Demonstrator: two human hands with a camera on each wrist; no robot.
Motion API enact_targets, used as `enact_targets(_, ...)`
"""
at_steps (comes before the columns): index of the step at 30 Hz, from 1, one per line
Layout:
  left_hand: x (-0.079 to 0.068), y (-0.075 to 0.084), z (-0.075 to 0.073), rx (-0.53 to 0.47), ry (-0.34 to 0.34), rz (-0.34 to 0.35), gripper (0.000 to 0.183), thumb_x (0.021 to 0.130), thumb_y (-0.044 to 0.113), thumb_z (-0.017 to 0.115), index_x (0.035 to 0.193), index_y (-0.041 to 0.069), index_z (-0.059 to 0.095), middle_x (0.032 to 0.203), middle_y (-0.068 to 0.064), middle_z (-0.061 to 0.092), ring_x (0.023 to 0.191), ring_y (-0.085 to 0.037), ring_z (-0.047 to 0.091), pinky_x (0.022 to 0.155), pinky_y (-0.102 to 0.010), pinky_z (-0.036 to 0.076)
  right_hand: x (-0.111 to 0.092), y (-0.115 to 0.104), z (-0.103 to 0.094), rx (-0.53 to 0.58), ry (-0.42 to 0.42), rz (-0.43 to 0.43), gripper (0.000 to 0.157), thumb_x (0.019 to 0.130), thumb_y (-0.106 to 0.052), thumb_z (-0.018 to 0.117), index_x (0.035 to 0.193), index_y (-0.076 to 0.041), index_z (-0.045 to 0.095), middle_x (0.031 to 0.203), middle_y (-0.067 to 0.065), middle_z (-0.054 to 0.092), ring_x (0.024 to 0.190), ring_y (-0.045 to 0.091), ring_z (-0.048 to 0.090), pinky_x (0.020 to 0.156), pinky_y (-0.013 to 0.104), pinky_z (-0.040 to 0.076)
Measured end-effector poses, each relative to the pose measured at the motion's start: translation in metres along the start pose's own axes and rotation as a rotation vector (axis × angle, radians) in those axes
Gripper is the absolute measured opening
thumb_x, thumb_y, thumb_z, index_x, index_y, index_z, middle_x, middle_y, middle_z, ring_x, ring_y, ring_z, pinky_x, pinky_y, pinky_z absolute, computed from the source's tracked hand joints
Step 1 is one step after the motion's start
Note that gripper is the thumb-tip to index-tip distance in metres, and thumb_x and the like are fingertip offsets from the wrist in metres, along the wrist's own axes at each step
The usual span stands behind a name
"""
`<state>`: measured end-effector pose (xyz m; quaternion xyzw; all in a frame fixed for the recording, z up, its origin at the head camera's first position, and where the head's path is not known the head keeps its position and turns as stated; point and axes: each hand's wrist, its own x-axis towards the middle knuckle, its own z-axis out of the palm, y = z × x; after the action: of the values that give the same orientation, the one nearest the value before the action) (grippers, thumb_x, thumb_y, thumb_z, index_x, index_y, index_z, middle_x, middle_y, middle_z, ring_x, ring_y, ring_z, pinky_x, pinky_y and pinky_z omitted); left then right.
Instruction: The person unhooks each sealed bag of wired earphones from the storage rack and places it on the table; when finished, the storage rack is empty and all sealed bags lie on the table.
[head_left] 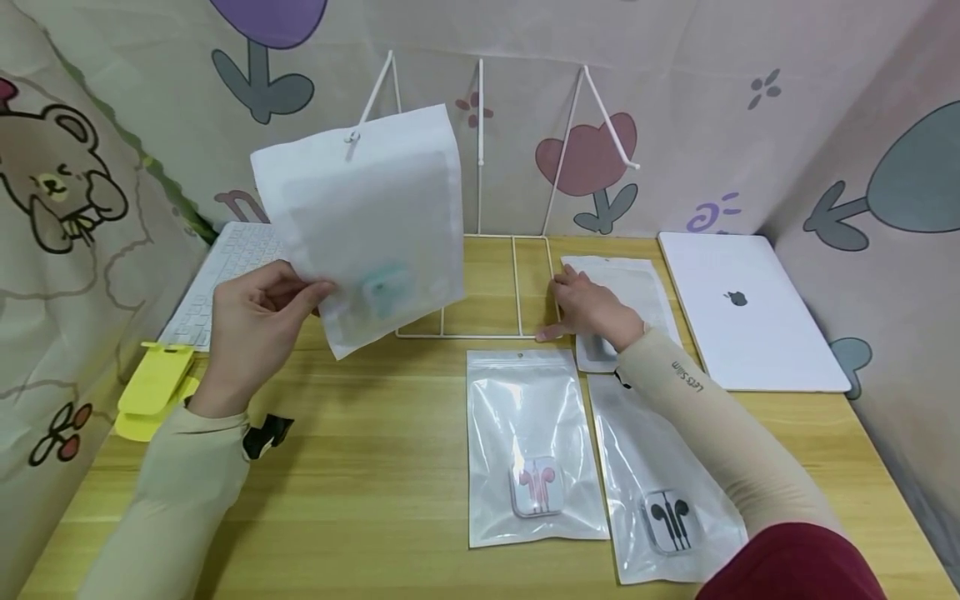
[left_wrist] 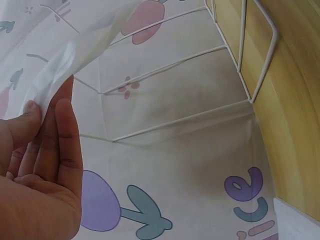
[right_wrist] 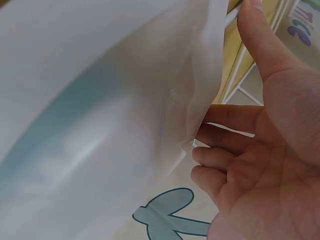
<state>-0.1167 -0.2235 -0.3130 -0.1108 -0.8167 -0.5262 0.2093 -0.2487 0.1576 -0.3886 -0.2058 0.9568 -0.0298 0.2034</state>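
A white zip pouch (head_left: 367,208) hangs tilted from the left arm of a white wire rack (head_left: 480,336); a blurred teal item shows through its lower part. My left hand (head_left: 258,321) pinches the pouch's lower left edge between thumb and fingers. Low at the rack's right side, my right hand (head_left: 592,307) rests on the base wire, thumb and fingers spread apart. In the right wrist view a pouch (right_wrist: 110,115) fills the left side and hides some fingertips. Part of another white pouch (head_left: 633,279) lies beneath that hand and wrist.
Nearer lie a pouch with pink earphones (head_left: 525,417) and a pouch with black earphones (head_left: 626,467). A white laptop (head_left: 750,325) lies at right. At left are a white keyboard (head_left: 225,267) and a yellow folding stand (head_left: 153,387). Patterned cloth surrounds the wooden table (head_left: 360,492).
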Motion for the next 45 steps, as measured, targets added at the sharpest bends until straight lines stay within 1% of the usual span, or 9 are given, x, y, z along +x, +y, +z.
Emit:
enact_targets(4,-0.006,0.004,-0.002,-0.007,0.026,0.028,0.007,0.084,-0.005,0.075,0.091,-0.005,0.073,0.090,-0.011,0.074,0.071,-0.013,0.069,0.066,-0.021,0.054,0.001,0.000,0.001,0.005,-0.012,-0.003,0.102,0.079,-0.055,0.078,0.149,0.005,0.036,0.160,0.023,0.018,0.145,0.045,0.011,0.111,0.058,0.025)
enact_targets(11,-0.010,0.011,-0.003,-0.001,0.064,0.090,0.010,0.081,-0.011,0.075,0.091,-0.009,0.072,0.086,-0.004,0.074,0.069,-0.011,0.069,0.065,-0.019,0.054,0.002,0.002,0.003,0.011,-0.005,0.005,0.100,0.078,-0.055,0.078,0.148,0.004,0.037,0.160,0.022,0.019,0.145,0.045,0.013,0.111,0.057,0.026)
enact_targets(14,-0.013,0.015,-0.004,0.005,0.079,0.112,0.009,0.081,-0.012,0.074,0.089,-0.008,0.073,0.083,-0.005,0.074,0.067,-0.011,0.068,0.064,-0.019,0.053,0.001,0.003,0.003,0.016,-0.008,0.003,0.100,0.078,-0.055,0.078,0.148,0.004,0.037,0.159,0.023,0.019,0.144,0.046,0.013,0.110,0.058,0.026)
enact_targets(18,-0.021,0.021,-0.007,0.012,0.069,0.100,0.009,0.081,-0.013,0.074,0.087,-0.007,0.073,0.079,-0.006,0.073,0.065,-0.012,0.067,0.063,-0.019,0.053,0.002,0.003,0.004,0.019,-0.008,-0.003,0.100,0.078,-0.055,0.078,0.148,0.005,0.037,0.159,0.023,0.019,0.144,0.048,0.014,0.109,0.059,0.027)
enact_targets(27,-0.039,0.027,-0.009,0.018,-0.133,-0.047,0.011,0.085,-0.005,0.074,0.096,-0.002,0.074,0.086,-0.010,0.074,0.067,-0.015,0.069,0.060,-0.021,0.054,0.003,0.001,0.006,0.020,-0.007,-0.004,0.101,0.078,-0.054,0.079,0.149,0.004,0.036,0.160,0.023,0.018,0.143,0.048,0.014,0.110,0.059,0.026)
enact_targets(32,-0.053,0.023,-0.014,0.056,-0.212,-0.154,0.009,0.088,0.002,0.074,0.097,0.004,0.075,0.086,-0.005,0.074,0.065,-0.018,0.068,0.056,-0.024,0.053,0.003,0.000,0.005,0.027,-0.011,-0.017,0.101,0.078,-0.054,0.079,0.149,0.004,0.036,0.160,0.023,0.017,0.144,0.047,0.013,0.110,0.058,0.025)
enact_targets(36,-0.061,0.016,-0.017,0.002,-0.280,-0.227,0.007,0.091,0.004,0.071,0.097,0.003,0.073,0.086,-0.006,0.074,0.065,-0.021,0.066,0.055,-0.027,0.052,0.002,0.001,0.002,0.005,0.009,-0.019,0.099,0.077,-0.054,0.080,0.147,0.005,0.040,0.159,0.024,0.019,0.143,0.048,0.015,0.109,0.059,0.028)
enact_targets(40,-0.067,0.005,-0.019,-0.078,-0.350,-0.295,0.008,0.093,0.005,0.069,0.097,-0.001,0.071,0.086,-0.010,0.074,0.064,-0.022,0.066,0.056,-0.029,0.052,0.002,0.003,0.000,0.015,0.000,-0.012,0.101,0.078,-0.053,0.080,0.147,0.006,0.038,0.159,0.024,0.018,0.143,0.049,0.015,0.109,0.060,0.026)
enact_targets(45,-0.077,-0.010,-0.020,-0.141,-0.415,-0.397,0.014,0.094,0.010,0.068,0.099,-0.003,0.070,0.088,-0.012,0.073,0.069,-0.022,0.067,0.063,-0.032,0.056,0.000,0.003,-0.001,0.028,-0.012,-0.010,0.099,0.079,-0.052,0.079,0.148,0.005,0.037,0.160,0.024,0.017,0.143,0.048,0.013,0.110,0.059,0.024)
